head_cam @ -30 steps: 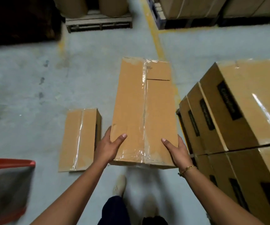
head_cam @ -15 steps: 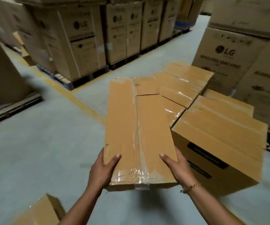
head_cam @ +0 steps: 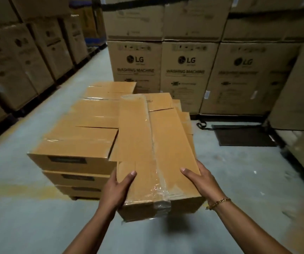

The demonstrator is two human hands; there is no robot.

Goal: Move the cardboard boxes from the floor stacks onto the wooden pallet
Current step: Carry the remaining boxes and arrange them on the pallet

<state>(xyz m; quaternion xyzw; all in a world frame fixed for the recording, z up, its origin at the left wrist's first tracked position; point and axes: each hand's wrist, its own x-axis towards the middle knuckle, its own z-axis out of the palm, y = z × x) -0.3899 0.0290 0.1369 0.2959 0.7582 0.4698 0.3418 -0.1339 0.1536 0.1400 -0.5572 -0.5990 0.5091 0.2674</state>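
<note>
Holding a long taped box (head_cam: pixel 154 153) by its near end, the left hand (head_cam: pixel 116 191) and right hand (head_cam: pixel 202 182) clamp its two sides, each grip pinching the box with thumb on top and fingers hidden below. The box hangs in the air, its far end over the stack of boxes (head_cam: pixel 79 143). Big washing machine cartons (head_cam: pixel 186 70) stand behind; a dark mat (head_cam: pixel 244 136) lies at right

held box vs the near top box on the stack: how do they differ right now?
The held box is gripped by the left hand and right hand; the top stack box rests on boxes beneath. The held box shows a taped end face; the top stack box shows a face with a dark label. Both are brown cardboard with clear tape.
</note>
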